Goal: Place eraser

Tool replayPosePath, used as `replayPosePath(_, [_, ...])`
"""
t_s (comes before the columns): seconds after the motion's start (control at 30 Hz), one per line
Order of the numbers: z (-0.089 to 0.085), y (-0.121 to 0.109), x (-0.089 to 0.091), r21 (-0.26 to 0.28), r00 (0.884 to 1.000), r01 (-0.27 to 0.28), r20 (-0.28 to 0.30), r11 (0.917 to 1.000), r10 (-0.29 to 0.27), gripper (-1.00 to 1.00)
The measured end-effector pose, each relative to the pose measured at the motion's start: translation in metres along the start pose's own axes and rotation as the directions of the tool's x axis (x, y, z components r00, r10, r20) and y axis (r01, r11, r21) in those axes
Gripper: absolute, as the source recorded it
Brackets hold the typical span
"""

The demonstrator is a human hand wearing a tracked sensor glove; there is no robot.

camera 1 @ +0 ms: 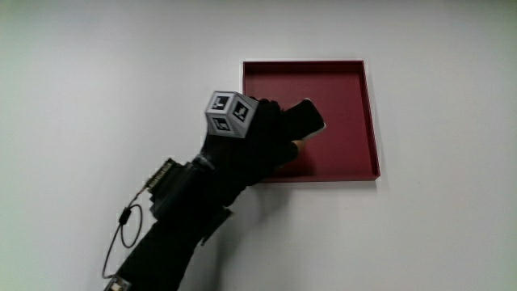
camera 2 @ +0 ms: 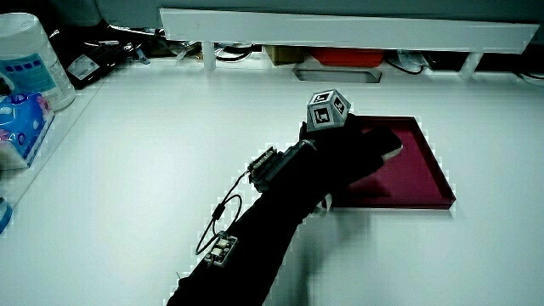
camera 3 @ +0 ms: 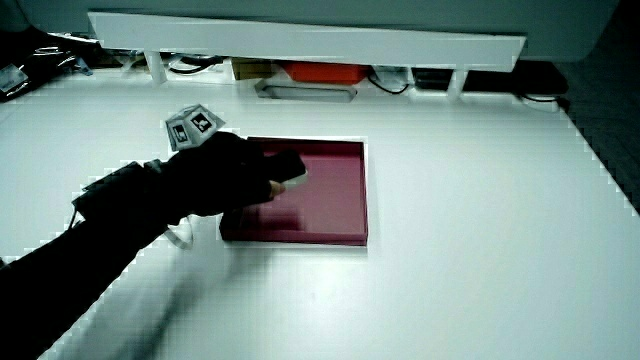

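A dark red square tray [camera 1: 347, 97] lies on the white table, seen in both side views [camera 2: 425, 174] [camera 3: 340, 195]. The black-gloved hand [camera 1: 266, 141] with its patterned cube [camera 1: 230, 113] hovers over the tray's edge nearest the person and reaches in over the tray floor. Its fingers are curled around a dark eraser [camera 1: 308, 117] with a pale end, which points toward the tray's middle. The eraser [camera 2: 387, 146] [camera 3: 288, 167] is held slightly above the tray floor; most of it is hidden by the fingers.
A low white partition [camera 2: 340, 30] bounds the table, with an orange box [camera 2: 348, 58] under it. A white wipes canister [camera 2: 30, 59] and a blue-pink packet [camera 2: 17, 123] stand at a table edge. A thin cable loop [camera 1: 121, 234] hangs from the forearm.
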Motion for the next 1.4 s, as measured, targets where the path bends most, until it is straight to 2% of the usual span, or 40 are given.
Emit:
replayPosePath(0.07, [-0.010, 0.004, 0.001, -0.022, 1.000, -0.007, 0.013, 0.9997, 0.008, 0.00])
replayPosePath(0.13, [-0.012, 0.004, 0.006, -0.046, 1.000, -0.014, -0.002, 0.9988, 0.014, 0.00])
replayPosePath(0.33, [-0.024, 0.008, 0.006, -0.077, 0.998, -0.024, -0.063, 0.9968, 0.019, 0.00])
replayPosePath(0.5, [-0.033, 0.013, 0.000, -0.116, 0.997, -0.042, -0.066, 0.9924, 0.034, 0.00])
replayPosePath(0.57, [-0.037, 0.016, -0.005, -0.126, 0.998, -0.041, -0.044, 0.9912, 0.036, 0.00])
replayPosePath(0.67, [-0.036, 0.017, -0.001, -0.154, 0.997, -0.058, -0.055, 0.9864, 0.050, 0.00])
replayPosePath(0.77, [-0.037, 0.017, -0.002, -0.157, 0.997, -0.063, -0.054, 0.9856, 0.055, 0.00])
replayPosePath(1.1, [-0.037, 0.016, -0.005, -0.144, 0.997, -0.075, -0.045, 0.9867, 0.069, -0.36])
replayPosePath(1.27, [-0.034, 0.012, -0.009, -0.147, 0.995, -0.096, -0.021, 0.9845, 0.093, -0.54])
replayPosePath(1.37, [-0.030, 0.011, -0.012, -0.176, 0.994, -0.102, 0.012, 0.9791, 0.106, -0.64])
replayPosePath(1.4, [-0.027, 0.009, -0.013, -0.168, 0.995, -0.097, 0.017, 0.9810, 0.101, -0.68])
